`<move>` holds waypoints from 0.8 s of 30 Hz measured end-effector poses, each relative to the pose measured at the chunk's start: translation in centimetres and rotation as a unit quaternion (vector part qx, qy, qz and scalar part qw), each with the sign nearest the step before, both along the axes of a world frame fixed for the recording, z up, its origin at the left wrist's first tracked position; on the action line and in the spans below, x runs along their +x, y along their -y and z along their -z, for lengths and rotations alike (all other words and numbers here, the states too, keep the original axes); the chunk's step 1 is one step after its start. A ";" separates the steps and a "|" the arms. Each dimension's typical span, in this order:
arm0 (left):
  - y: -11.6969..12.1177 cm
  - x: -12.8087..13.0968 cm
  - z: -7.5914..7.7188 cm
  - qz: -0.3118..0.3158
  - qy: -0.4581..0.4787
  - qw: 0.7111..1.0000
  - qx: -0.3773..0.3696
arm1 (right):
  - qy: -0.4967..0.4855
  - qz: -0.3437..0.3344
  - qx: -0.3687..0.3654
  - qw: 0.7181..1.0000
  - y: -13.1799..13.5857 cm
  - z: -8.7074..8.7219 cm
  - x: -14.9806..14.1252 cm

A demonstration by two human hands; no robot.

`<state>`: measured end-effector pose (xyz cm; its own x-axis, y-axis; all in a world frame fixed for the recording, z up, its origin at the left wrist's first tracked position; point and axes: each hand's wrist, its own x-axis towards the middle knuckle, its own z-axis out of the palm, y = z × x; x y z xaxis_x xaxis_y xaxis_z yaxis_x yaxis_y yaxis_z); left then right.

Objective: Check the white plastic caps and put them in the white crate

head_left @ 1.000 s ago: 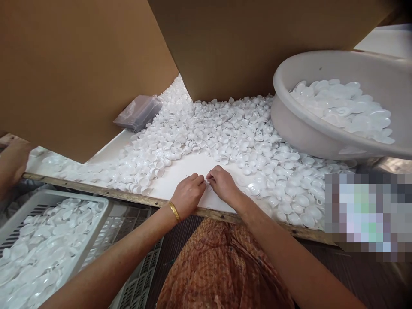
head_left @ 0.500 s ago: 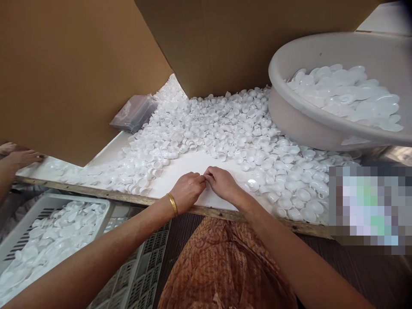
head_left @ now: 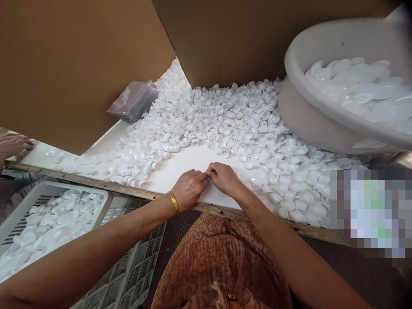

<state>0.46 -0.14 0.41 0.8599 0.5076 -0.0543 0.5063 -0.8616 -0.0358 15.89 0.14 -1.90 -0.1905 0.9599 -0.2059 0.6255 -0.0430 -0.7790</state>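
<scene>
My left hand, with a gold bangle at the wrist, is closed near the table's front edge. Against its fingertips my right hand is pinched, thumb and fingers together. Whatever sits between the fingers is hidden or too small to name. Just beyond both hands lies a bare patch of the white tabletop. Around that patch spreads a thick heap of small, glossy white plastic pieces, rounded and cup-like. Some of them lie close to my right forearm.
Tall cardboard panels stand behind the heap. A large white tub of larger oval white pieces is at right. A plastic-wrapped packet rests at left. Below the edge is a crate of white pieces. Another person's hand is far left.
My hands stay pressed together at nearly the same spot. The view has shifted slightly, and the other person's hand at far left shows further up and to the left.
</scene>
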 end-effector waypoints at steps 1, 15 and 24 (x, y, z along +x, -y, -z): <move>0.0 0.2 -0.1 -0.008 -0.014 1.000 -0.004 | -0.003 -0.001 -0.009 1.000 -0.1 0.0 0.0; -0.2 -2.8 -1.3 -0.234 0.313 0.909 -0.147 | -0.210 0.084 -0.068 0.972 1.0 -0.7 -0.2; 0.1 -1.4 -1.1 -0.242 0.388 0.883 -0.103 | -0.480 0.090 -0.212 0.846 1.6 -2.0 -0.7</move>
